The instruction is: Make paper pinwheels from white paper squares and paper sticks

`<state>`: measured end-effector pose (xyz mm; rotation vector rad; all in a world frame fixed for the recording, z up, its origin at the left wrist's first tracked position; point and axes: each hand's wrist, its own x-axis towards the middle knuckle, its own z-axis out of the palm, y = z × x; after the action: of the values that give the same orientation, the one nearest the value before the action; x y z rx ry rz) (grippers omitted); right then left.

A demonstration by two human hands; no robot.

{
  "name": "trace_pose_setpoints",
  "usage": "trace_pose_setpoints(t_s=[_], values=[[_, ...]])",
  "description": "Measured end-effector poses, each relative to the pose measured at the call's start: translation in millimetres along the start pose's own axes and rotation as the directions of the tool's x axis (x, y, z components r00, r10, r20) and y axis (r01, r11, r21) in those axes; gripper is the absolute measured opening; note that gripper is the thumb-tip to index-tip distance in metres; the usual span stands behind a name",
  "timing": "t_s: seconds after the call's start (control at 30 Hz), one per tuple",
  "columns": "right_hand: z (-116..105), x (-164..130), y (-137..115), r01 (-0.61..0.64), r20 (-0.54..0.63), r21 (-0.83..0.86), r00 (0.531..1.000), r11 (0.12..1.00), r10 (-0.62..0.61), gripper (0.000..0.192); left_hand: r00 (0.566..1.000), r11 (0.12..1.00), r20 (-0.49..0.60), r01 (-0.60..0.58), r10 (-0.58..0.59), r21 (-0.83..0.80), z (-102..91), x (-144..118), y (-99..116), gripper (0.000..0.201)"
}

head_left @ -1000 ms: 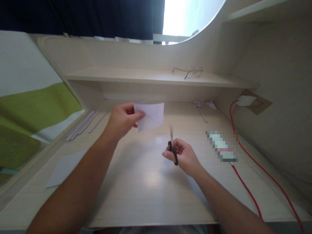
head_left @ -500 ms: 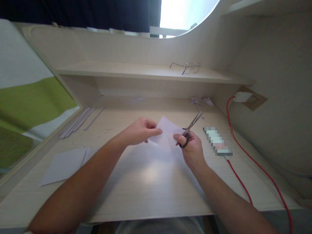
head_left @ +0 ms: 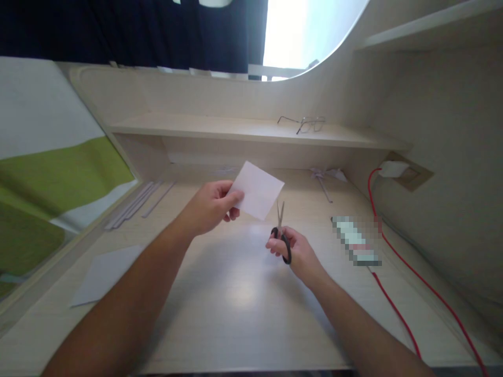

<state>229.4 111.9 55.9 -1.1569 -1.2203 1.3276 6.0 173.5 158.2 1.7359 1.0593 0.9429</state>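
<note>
Desk [head_left: 236, 309] pale wood, left hand [head_left: 210, 207] pinching paper [head_left: 257, 189], right hand [head_left: 293, 250] gripping scissors [head_left: 281, 233]

The piece of paper [head_left: 258, 190] was a small white rectangle, flat and unfolded, tilted so that one corner pointed up and another down toward the scissors; it was pinched at its left edge and held up in the air above the pale wooden desk. The scissors [head_left: 282, 234] had black looped handles and short bright metal blades that stood nearly upright, slightly parted at the tips. The blade tips were just below the lower right edge of the paper, near it but not visibly touching it.
</note>
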Motion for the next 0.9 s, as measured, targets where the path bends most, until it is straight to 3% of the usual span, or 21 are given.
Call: trace_pose_setpoints(t_s=[0.1, 0.23, 0.53, 0.9], values=[[6, -4, 0, -0.042, 0.125, -0.042, 0.991, 0.998, 0.047, 0.038, 0.998, 0.999, -0.048, -0.030, 0.031, 0.010, -9.6, -4, 8, 0.030], [9, -9, -1, -0.049, 0.177, -0.044, 0.983, 0.998, 0.056, 0.038, 0.999, 0.999, -0.030, -0.021, 0.022, 0.047, -8.0, -8, 12, 0.030], [6, -10, 2, -0.049, 0.166, -0.057, 0.985, 0.997, 0.057, 0.039, 0.999, 0.998, 0.030, 0.014, -0.015, 0.055, 6.2, -9, 9, 0.026], [8, -10, -3, -0.049, 0.136, -0.057, 0.989, 0.997, 0.056, 0.039, 0.999, 0.996, 0.033, 0.003, -0.006, 0.092, 7.1, -8, 6, 0.025]])
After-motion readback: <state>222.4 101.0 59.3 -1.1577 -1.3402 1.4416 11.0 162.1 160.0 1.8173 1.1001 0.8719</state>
